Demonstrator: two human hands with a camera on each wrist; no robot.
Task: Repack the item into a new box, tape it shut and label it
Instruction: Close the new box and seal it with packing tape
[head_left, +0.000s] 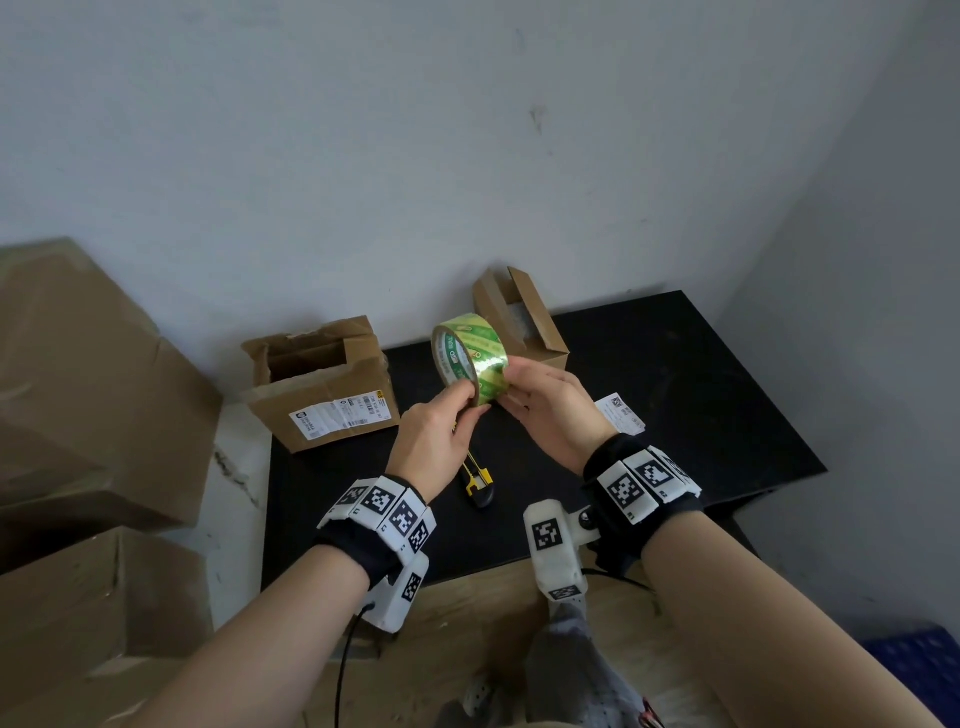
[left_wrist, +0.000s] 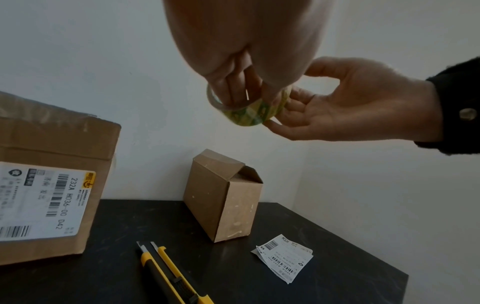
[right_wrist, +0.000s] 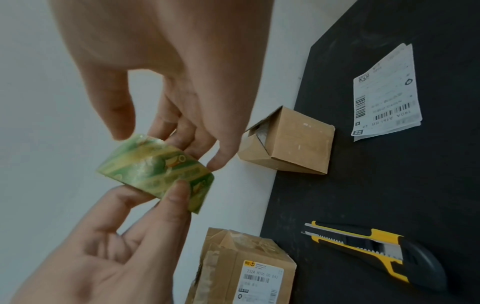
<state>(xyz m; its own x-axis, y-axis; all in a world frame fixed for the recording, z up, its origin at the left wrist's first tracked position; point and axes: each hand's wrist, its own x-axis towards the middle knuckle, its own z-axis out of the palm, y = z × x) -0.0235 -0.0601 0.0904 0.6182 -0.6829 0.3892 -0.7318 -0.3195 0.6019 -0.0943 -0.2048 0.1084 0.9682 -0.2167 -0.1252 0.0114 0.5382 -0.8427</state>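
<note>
A green-and-yellow roll of packing tape (head_left: 469, 360) (left_wrist: 249, 113) (right_wrist: 158, 170) is held in the air above the black table (head_left: 675, 405). My left hand (head_left: 447, 431) grips it, thumb on the outer face and fingers through the core. My right hand (head_left: 545, 410) (left_wrist: 337, 109) holds its other side with the fingertips (right_wrist: 215, 162). The small new box (head_left: 522, 325) (left_wrist: 223, 197) (right_wrist: 291, 142) stands by the wall, flaps open, with something pale inside. The old opened box (head_left: 322, 384) (left_wrist: 46, 185) (right_wrist: 244, 271) with a shipping label stands at the left. Loose labels (head_left: 621, 414) (left_wrist: 285, 257) (right_wrist: 384, 92) lie at the right.
A yellow-and-black utility knife (head_left: 478, 480) (left_wrist: 168, 271) (right_wrist: 376, 251) lies on the table under my hands. Large cardboard cartons (head_left: 88, 395) are stacked to the left of the table. A white wall (head_left: 467, 156) stands right behind the boxes.
</note>
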